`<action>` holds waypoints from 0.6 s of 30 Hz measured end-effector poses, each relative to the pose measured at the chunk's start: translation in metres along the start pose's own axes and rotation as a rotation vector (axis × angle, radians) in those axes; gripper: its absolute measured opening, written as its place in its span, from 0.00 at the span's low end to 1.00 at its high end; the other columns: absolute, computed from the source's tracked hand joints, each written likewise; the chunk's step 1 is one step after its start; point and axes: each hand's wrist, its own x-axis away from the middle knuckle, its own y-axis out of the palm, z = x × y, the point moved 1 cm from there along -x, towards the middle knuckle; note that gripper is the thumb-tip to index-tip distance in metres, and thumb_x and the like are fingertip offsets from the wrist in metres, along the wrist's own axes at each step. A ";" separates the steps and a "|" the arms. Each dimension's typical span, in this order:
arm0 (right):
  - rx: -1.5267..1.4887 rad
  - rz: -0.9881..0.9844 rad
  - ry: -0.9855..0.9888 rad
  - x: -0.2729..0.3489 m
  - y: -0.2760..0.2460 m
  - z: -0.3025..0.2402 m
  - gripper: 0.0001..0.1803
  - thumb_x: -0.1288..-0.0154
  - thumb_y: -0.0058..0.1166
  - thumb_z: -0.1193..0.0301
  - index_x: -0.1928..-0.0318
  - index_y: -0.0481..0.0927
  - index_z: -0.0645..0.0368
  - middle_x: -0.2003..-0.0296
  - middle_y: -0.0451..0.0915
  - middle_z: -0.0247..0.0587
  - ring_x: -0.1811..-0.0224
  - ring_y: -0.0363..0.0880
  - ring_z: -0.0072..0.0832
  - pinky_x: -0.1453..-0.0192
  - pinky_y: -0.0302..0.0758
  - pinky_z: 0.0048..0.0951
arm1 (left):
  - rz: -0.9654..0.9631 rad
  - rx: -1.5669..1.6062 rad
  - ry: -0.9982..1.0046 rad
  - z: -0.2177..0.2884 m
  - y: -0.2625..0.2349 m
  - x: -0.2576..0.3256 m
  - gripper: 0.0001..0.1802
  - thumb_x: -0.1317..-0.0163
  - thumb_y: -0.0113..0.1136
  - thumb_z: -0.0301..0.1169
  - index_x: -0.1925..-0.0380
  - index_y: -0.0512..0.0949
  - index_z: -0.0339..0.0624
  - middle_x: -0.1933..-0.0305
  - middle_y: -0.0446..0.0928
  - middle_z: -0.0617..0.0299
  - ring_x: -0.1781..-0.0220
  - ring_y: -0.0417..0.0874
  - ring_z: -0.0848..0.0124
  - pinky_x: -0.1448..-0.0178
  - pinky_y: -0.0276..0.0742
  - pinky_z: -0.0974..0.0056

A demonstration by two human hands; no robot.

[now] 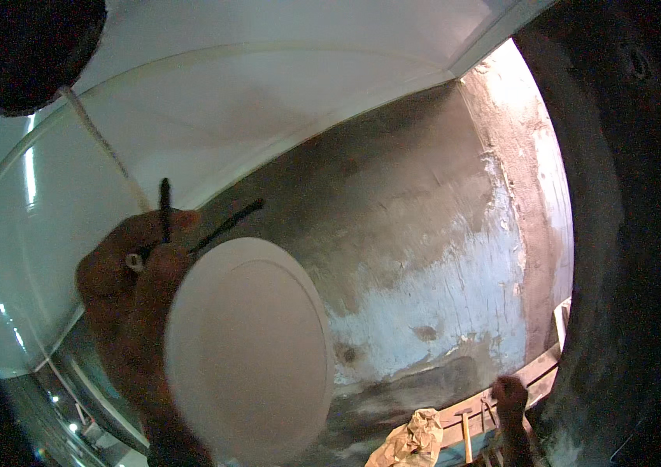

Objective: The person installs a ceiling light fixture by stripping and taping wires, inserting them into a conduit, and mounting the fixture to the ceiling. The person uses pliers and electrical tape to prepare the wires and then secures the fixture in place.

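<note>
My left hand [132, 288] is raised on the left, fingers closed round the back of a round white ceiling light [248, 350]. The light is a flat disc with a raised rim, and it hides part of the hand. Two thin black strips [227, 225] stick out by the fingers; whether they are clips or wires I cannot tell. A pale cord [103, 142] runs from the dark round shape at the upper left down to the hand. Low on the right is my right hand [510, 394], its fingers curled beside a pair of pliers [488, 413]; what it grips is hidden.
A white ceiling [268, 93] meets a rough wall [408, 218] with grey plaster and worn blue paint. Below lie a wooden plank [540, 366], a hammer [466, 437] and crumpled brown paper [416, 441]. A dark rounded shape [46, 47] fills the upper left corner.
</note>
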 end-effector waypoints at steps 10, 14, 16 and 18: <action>-0.247 0.067 -1.117 -0.054 0.003 -0.417 0.14 0.48 0.65 0.81 0.59 0.85 0.57 0.64 0.83 0.41 0.61 0.81 0.31 0.55 0.77 0.29 | -0.130 0.316 -0.308 -0.008 0.015 -0.001 0.08 0.42 0.66 0.29 0.63 0.84 0.39 0.71 0.80 0.65 0.73 0.74 0.81 0.71 0.70 0.74; -0.326 -0.064 -1.272 -0.051 0.023 -0.470 0.13 0.45 0.62 0.84 0.57 0.83 0.65 0.62 0.81 0.44 0.61 0.79 0.26 0.59 0.74 0.21 | -0.049 0.170 -0.194 -0.005 0.021 -0.001 0.07 0.42 0.67 0.29 0.66 0.85 0.39 0.73 0.78 0.65 0.73 0.75 0.80 0.71 0.70 0.74; -0.294 -0.079 -1.303 -0.050 0.029 -0.479 0.13 0.45 0.62 0.84 0.57 0.83 0.66 0.63 0.81 0.43 0.61 0.79 0.27 0.59 0.74 0.21 | -0.044 0.236 -0.247 -0.004 0.022 -0.002 0.06 0.43 0.67 0.29 0.67 0.85 0.39 0.74 0.77 0.65 0.73 0.75 0.80 0.71 0.70 0.74; -0.313 -0.086 -1.344 -0.050 0.035 -0.484 0.15 0.47 0.62 0.86 0.57 0.83 0.65 0.63 0.81 0.43 0.61 0.78 0.26 0.61 0.73 0.22 | -0.062 0.300 -0.279 -0.003 0.022 -0.003 0.06 0.43 0.67 0.29 0.67 0.85 0.39 0.73 0.77 0.65 0.73 0.74 0.80 0.71 0.70 0.73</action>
